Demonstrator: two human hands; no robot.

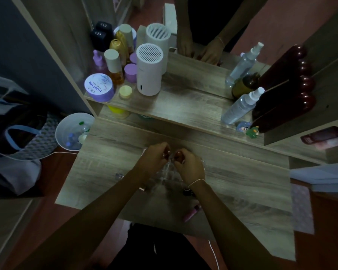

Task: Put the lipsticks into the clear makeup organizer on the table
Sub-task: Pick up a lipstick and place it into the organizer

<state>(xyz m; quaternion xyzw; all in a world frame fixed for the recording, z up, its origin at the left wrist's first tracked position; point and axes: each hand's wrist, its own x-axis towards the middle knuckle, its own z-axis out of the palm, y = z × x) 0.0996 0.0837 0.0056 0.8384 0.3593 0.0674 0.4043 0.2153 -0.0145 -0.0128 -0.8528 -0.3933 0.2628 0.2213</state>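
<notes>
The clear makeup organizer [169, 173] stands in the middle of the wooden table [242, 182], mostly hidden under my hands. My left hand [154, 158] and my right hand [187, 164] are both over its far part, fingers pinched together. Whether either holds a lipstick is too dark to tell. A pink lipstick [191, 213] lies on the table near the front edge, under my right forearm. A small dark lipstick [188, 192] lies beside my right wrist. A small clear item [119, 175] sits left of my left forearm.
A raised shelf [183, 106] behind holds a white cylindrical device [149, 70], purple jars, bottles, a spray bottle [240, 106] and a dark red mirror frame [287, 90]. A white bin [72, 131] stands left of the table, bags beyond it.
</notes>
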